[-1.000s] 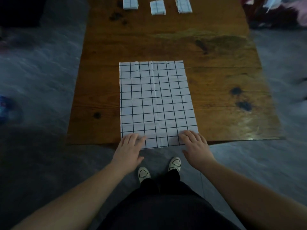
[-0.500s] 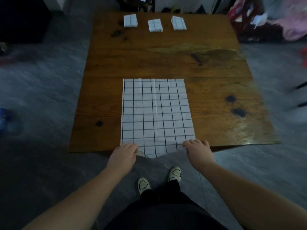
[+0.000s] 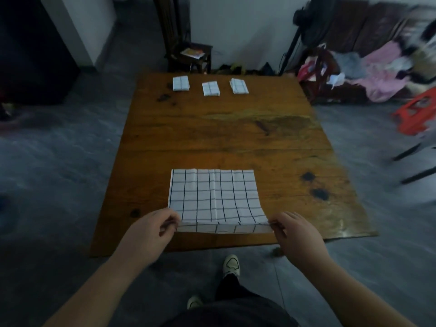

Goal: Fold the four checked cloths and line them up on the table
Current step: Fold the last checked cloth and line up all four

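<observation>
a dim room, grey floor, a wooden table (image 3: 224, 138) at its centre; a heap of clothes (image 3: 382, 64) lies at far right. along the table's far side three cloths sit folded in a row, apart from one another: the first folded cloth (image 3: 180, 83) on the left, the second folded cloth (image 3: 210, 88) in the middle, the third folded cloth (image 3: 238, 86) on the right. the fourth cloth (image 3: 212, 197) lies spread on the near half of the table, its far edge flat on the wood, its near edge lifted off it. the left hand (image 3: 151, 228) pinches the near left corner between thumb and curled fingers; the right hand (image 3: 295, 232) pinches the near right corner likewise, the hem taut between them. the step in hand looks to be the first fold of the last cloth. the next move would call for both hands to carry the near edge across to the far edge evenly, so the corners meet and the checks line up, then to release and press the crease. once folded small, the packet would belong to the right of the third, in line with the row.
</observation>
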`<state>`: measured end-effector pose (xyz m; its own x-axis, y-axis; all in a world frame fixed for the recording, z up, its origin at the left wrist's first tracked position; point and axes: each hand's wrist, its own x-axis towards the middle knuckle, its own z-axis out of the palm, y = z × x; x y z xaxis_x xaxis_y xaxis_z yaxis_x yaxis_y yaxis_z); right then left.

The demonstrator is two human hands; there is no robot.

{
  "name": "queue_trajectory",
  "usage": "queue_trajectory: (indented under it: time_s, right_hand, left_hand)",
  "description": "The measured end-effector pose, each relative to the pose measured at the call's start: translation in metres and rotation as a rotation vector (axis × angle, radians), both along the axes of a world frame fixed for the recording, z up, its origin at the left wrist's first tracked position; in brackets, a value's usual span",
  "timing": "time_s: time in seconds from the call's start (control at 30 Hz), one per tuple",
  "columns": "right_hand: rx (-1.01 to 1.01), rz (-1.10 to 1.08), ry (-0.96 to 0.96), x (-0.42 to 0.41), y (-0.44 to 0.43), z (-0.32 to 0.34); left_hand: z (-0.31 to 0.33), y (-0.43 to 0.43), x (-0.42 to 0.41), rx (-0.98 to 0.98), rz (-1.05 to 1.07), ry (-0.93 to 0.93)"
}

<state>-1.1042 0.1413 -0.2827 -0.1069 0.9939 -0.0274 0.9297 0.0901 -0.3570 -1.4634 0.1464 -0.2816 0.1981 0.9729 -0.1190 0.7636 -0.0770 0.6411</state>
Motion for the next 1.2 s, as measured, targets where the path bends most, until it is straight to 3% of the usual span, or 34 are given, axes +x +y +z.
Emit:
queue_trajectory:
  time_s: [0.33, 0.73, 0.9, 1.2]
  right_hand:
    - [-0.027, 0.063, -0.052, 0.011, 0.114, -0.004]
    - [-0.285, 0.152, -0.110, -0.007, 0.258, -0.082]
    - [-0.372, 0.140, -0.136, -0.017, 0.279, -0.104]
    - [-0.303, 0.078, -0.053, -0.014, 0.234, -0.102]
  left_hand:
    - [0.013, 0.118, 0.018, -0.018, -0.007, 0.184]
    - [-0.062, 0.221, 0.031, -0.304, 0.131, 0.358]
    - [-0.085, 0.230, 0.033, -0.376, 0.204, 0.409]
    - [-0.083, 0.197, 0.042, -0.248, 0.167, 0.444]
